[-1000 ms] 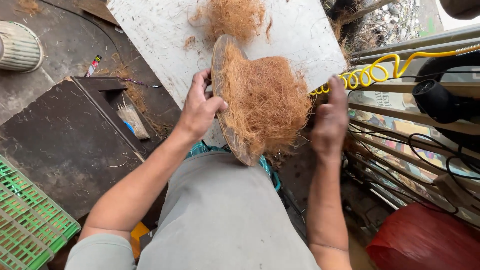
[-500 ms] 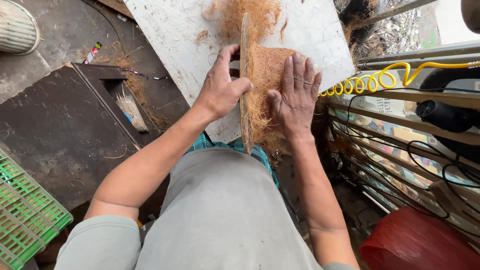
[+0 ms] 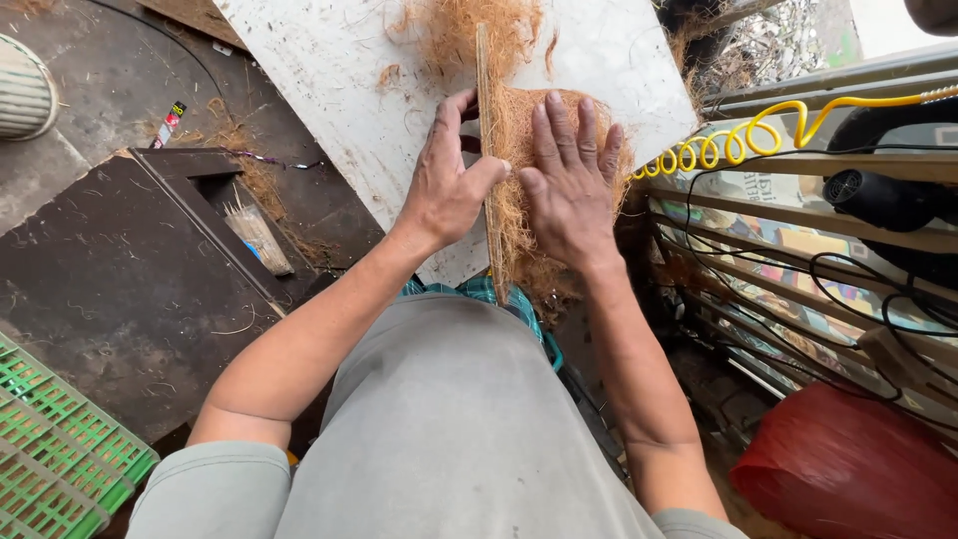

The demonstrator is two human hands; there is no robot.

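A flat brown piece padded with coconut fibre [image 3: 506, 205] stands on edge over my lap, its thin edge turned toward me. My left hand [image 3: 446, 185] grips its left face, thumb pressed against the edge. My right hand [image 3: 566, 178] lies flat with fingers spread on the fibre side, pressing it. Behind them leans a white board [image 3: 349, 80] with a loose tuft of fibre [image 3: 454, 30] on it.
A dark low table [image 3: 110, 289] stands at left with a green plastic crate [image 3: 55, 454] at its near corner. A bundle of thin sticks [image 3: 254, 235] lies beside it. A yellow coiled hose [image 3: 738, 140], black cables and a red bag [image 3: 848, 469] are at right.
The fibre piece turned from showing its fibre face to standing edge-on. My right hand moved from its right rim onto the fibre face, flat; my left hand moved up along the left side.
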